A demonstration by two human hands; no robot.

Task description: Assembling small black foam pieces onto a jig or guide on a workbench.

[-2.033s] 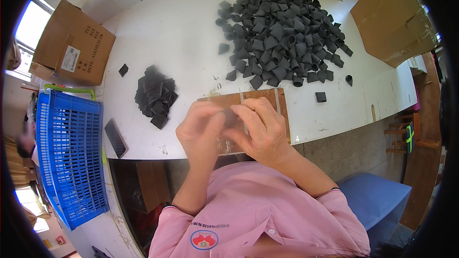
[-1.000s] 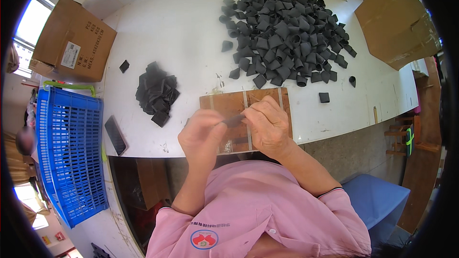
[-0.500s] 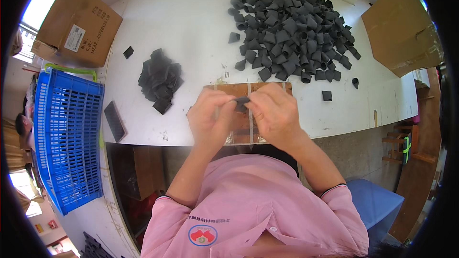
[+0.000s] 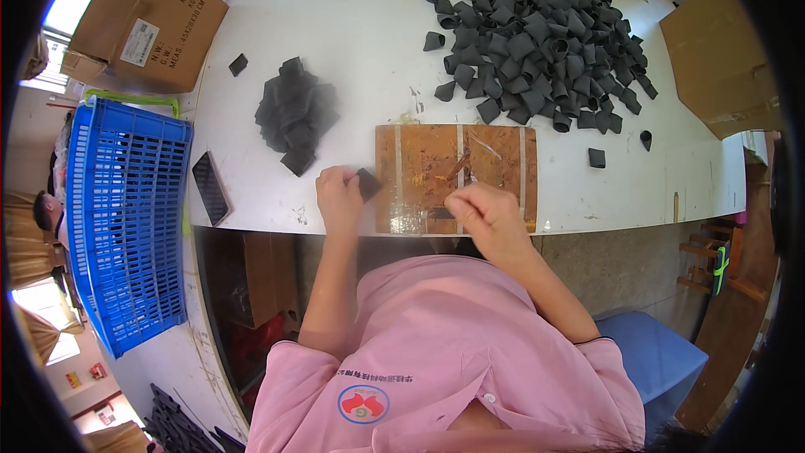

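Observation:
My left hand (image 4: 339, 198), at the left edge of a wooden board (image 4: 415, 189), pinches a small dark grey fabric piece (image 4: 367, 184). Over the board's right half is my right hand (image 4: 490, 211), its fingers curled together; whatever they may hold is hidden. Thin light strips run across the board, and a narrow brown sliver (image 4: 457, 169) lies on it just beyond my right fingers. Beyond my left hand lies a heap of flat dark grey fabric pieces (image 4: 289, 113). A larger heap of dark grey pieces curled into short tubes (image 4: 537, 42) spreads at the far right.
A blue plastic basket (image 4: 130, 218) and a dark phone-like slab (image 4: 210, 189) are on the left. Cardboard boxes stand at the far left (image 4: 159, 21) and far right (image 4: 721, 59). Single grey pieces lie apart, one right of the board (image 4: 596, 158). A blue stool (image 4: 650, 352) stands lower right.
My hands, together over the board on one grey piece, have separated. The left has moved left with a grey piece; the right has drawn slightly nearer. The view has shifted a little.

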